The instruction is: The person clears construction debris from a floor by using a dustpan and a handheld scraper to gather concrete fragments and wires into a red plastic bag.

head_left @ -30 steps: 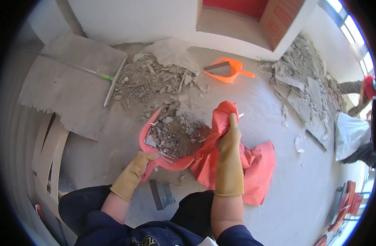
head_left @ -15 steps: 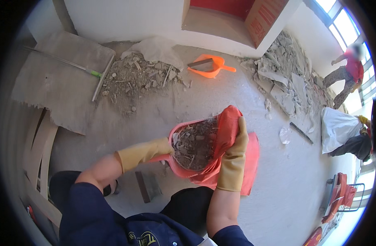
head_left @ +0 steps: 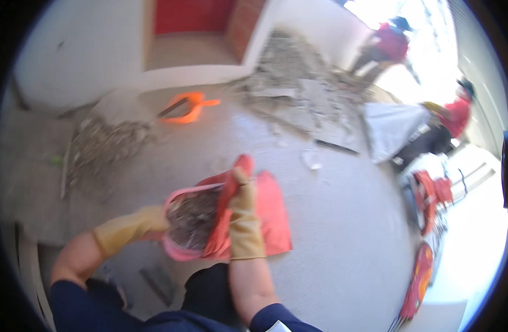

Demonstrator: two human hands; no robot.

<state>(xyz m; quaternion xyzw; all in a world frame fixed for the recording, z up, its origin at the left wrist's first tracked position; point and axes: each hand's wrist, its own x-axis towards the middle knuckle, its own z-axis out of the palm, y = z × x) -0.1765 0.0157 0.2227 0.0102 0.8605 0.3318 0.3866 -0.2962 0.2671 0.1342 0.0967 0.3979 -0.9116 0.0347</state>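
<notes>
My left hand (head_left: 135,224), in a tan rubber glove, is closed at the handle of a pink dustpan (head_left: 179,253). Grey rubble and dust (head_left: 194,218) fill the pan. A red sack (head_left: 273,221) lies with its mouth around the pan's right side. My right hand (head_left: 244,213), gloved the same way, grips the upper edge of that sack. The sack's lower part rests flat on the floor. The picture is blurred, and the fingers of my left hand are partly hidden.
An orange dustpan (head_left: 194,110) lies ahead. Rubble heaps sit at the left (head_left: 107,141) and along the far wall (head_left: 298,83). A dark strip (head_left: 337,146) is on the floor. At right, a person (head_left: 459,113) holds a white sack (head_left: 387,130) near a trolley with red sacks (head_left: 425,202); another person (head_left: 391,43) stands behind.
The view has swung to the right, so the room's contents appear farther left. Both hands keep their hold on the dustpan and sack. The person with the white sack now shows more fully.
</notes>
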